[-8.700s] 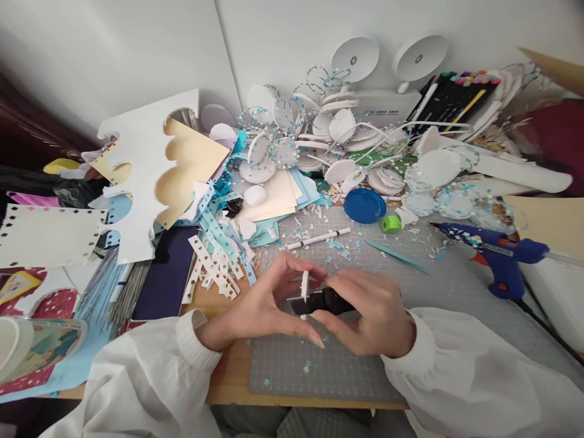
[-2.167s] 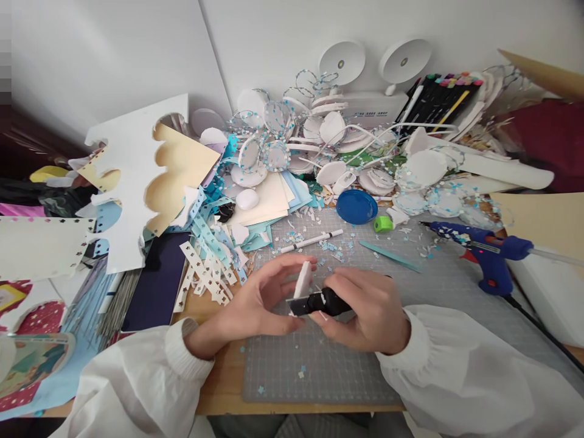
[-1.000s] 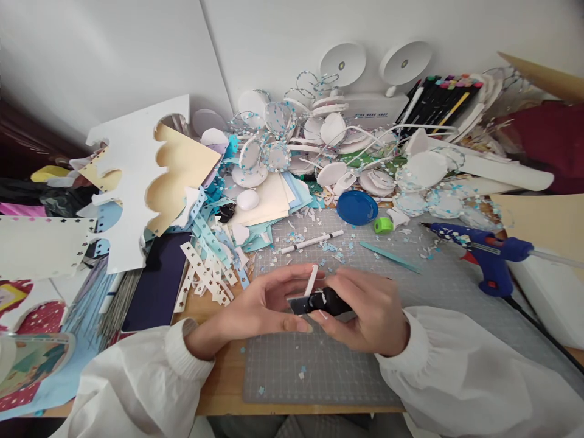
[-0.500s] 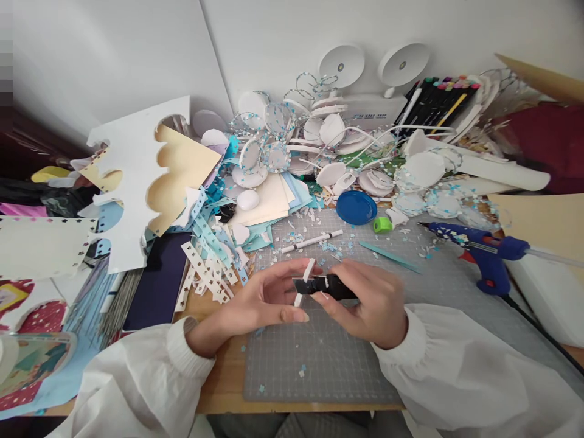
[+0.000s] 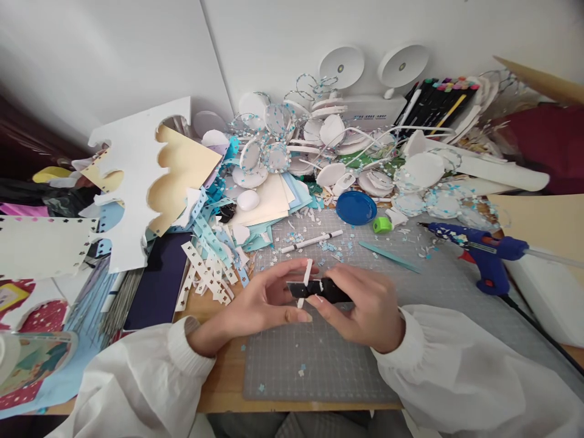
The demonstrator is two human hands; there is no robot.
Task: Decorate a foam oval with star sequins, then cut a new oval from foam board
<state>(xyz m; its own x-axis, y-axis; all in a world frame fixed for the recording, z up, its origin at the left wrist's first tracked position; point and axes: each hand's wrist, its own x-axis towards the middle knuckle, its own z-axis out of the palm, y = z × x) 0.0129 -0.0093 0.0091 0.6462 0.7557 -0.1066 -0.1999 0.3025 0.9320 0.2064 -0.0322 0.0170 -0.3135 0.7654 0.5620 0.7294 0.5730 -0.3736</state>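
My right hand (image 5: 367, 304) is wrapped around the black handle of a utility knife (image 5: 336, 288), its dark blade pointing left toward my left palm. My left hand (image 5: 258, 301) holds a thin white foam piece (image 5: 308, 271), seen nearly edge-on, between its thumb and fingers. The knife lies across the middle of the foam piece and covers part of it. Whether the blade cuts into the foam cannot be made out. Both hands are above a grey cutting mat (image 5: 314, 371).
Beyond my hands lie a white pen (image 5: 312, 241), turquoise tweezers (image 5: 389, 256), a blue lid (image 5: 356, 208) and a green sharpener-like block (image 5: 382, 225). A blue glue gun (image 5: 490, 246) rests at right. White foam discs (image 5: 424, 169) pile up behind; punched paper strips (image 5: 207, 271) lie left.
My right hand and the knife have shifted slightly left, so the blade reaches further past the foam piece. My left hand stays almost in place.
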